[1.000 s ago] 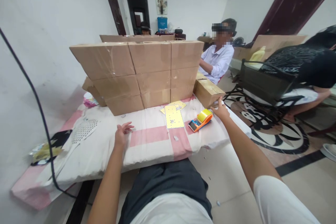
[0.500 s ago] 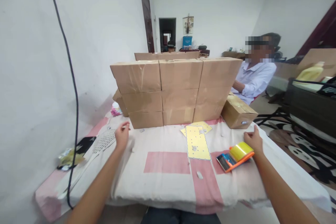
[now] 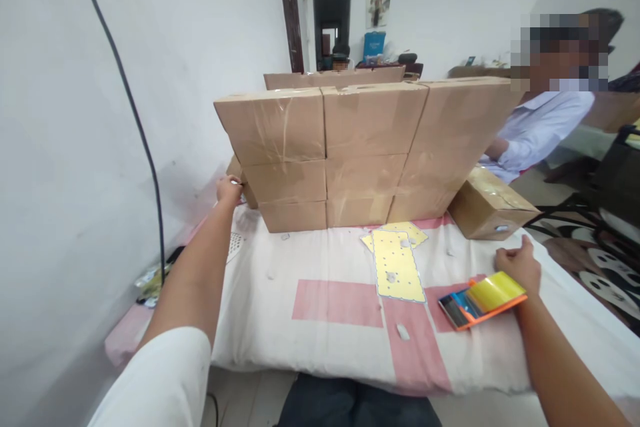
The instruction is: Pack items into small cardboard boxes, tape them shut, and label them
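I have the left hand (image 3: pixel 230 188) stretched to the far left, fingers curled in beside a brown carton (image 3: pixel 250 196) half hidden behind the stack; I can't tell whether they pinch anything or touch its cardboard. My right hand (image 3: pixel 521 263) sits loosely open at the other side, thumb and one raised finger apart with nothing between them. Just beside it lies the tape dispenser (image 3: pixel 483 300), an orange and blue frame carrying a thick, glossy yellow roll. Past that hand, a long rectangular box (image 3: pixel 493 205) rests on the desk (image 3: pixel 325 353), its matte cardboard crossed by shiny tape.

Between my hands stands the carton stack (image 3: pixel 367 123), three wide and three high on its near face, straight-edged, with wrinkled clear tape catching light. The desk wears a soft, creased white cloth with pink blocks. Flat yellow, dotted panels (image 3: pixel 400 283) with scalloped edges lie before the stack, near a small pale scrap (image 3: pixel 403 332).
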Available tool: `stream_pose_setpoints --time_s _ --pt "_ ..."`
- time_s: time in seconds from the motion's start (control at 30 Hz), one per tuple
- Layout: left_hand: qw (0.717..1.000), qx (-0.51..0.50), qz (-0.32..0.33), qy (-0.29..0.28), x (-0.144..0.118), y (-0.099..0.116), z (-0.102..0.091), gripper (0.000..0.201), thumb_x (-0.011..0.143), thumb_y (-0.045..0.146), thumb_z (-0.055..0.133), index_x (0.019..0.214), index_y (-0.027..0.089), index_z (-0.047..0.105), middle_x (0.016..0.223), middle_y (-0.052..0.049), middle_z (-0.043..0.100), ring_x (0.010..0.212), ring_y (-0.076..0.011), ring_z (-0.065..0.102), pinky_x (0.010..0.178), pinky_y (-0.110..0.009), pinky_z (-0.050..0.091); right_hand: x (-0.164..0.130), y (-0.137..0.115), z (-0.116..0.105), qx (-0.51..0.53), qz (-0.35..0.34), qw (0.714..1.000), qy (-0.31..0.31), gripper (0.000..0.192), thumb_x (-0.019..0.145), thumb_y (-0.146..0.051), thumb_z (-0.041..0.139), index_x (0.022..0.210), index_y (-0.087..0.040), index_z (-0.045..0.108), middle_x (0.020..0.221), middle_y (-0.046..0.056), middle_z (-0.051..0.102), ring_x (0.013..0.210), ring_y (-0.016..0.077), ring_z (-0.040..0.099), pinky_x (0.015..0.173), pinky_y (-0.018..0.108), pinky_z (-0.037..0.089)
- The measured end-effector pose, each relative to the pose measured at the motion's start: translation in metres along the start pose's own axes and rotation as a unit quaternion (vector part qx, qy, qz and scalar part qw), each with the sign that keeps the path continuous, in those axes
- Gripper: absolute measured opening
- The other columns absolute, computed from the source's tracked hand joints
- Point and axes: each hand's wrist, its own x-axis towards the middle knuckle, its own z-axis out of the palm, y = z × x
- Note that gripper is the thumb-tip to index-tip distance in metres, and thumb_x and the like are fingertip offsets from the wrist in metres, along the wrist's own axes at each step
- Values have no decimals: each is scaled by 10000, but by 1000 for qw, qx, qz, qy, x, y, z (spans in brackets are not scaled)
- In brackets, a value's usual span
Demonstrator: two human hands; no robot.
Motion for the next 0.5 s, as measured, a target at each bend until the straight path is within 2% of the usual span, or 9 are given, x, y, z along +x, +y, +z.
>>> stream_pose_setpoints --time_s 0.03,0.1,0.17,0.23,0.3,0.37,0.43,0.5 --pt "1000 -18 -17 9 1 2 -1 105 646 167 656 738 172 605 899 -99 651 711 -207 613 713 -409 535 -1 0 -1 9 3 1000 5 839 876 -381 569 1627 -115 305 1123 217 746 1126 357 680 905 473 492" --pt "996 -51 -53 50 0 8 -12 99 661 160 608 666 200 517 712 -28 585 685 -191 577 704 -372 512 -1 3 -3 44 20 998 27 837 859 -374 583 1611 -100 335 1130 220 751 1176 350 670 966 466 492" --pt "989 -85 -65 105 -3 15 -32 127 675 128 548 669 214 454 681 -4 548 741 -177 554 766 -353 489 0 8 -3 118 51 990 58 831 824 -322 581 1586 -86 349 1141 228 752 1147 336 695 983 468 507" --pt "978 -117 -65 162 -12 23 -56 162 676 83 475 695 223 396 733 -2 551 808 -153 530 837 -338 464 4 15 -2 216 94 967 93 809 789 -264 543 1551 -81 344 1181 258 736 1048 320 736 900 489 551" --pt "966 -146 -55 204 -31 31 -81 209 657 54 414 726 233 331 795 -5 564 838 -130 526 864 -325 456 10 21 -1 291 135 935 149 733 771 -231 495 1485 -116 381 1189 281 722 954 306 755 734 491 572" --pt "959 -170 -35 224 -65 36 -102 242 634 59 392 751 240 283 840 -8 587 853 -122 558 851 -314 475 17 26 -3 328 158 902 231 549 777 -209 474 1326 -205 497 1087 245 733 843 289 747 567 451 521" --pt "959 -179 -9 220 -111 39 -119 234 611 89 417 757 233 303 870 -18 628 894 -137 610 852 -318 501 21 26 -8 381 183 844 330 290 792 -160 435 1034 -275 546 876 126 685 615 236 662 451 383 405" --pt "966 -168 21 195 -162 41 -136 204 572 122 485 733 210 395 878 -38 677 943 -175 652 896 -349 518 15 21 -16 457 174 772 405 207 783 -98 386 830 -288 451 705 8 534 439 172 490 421 330 293"
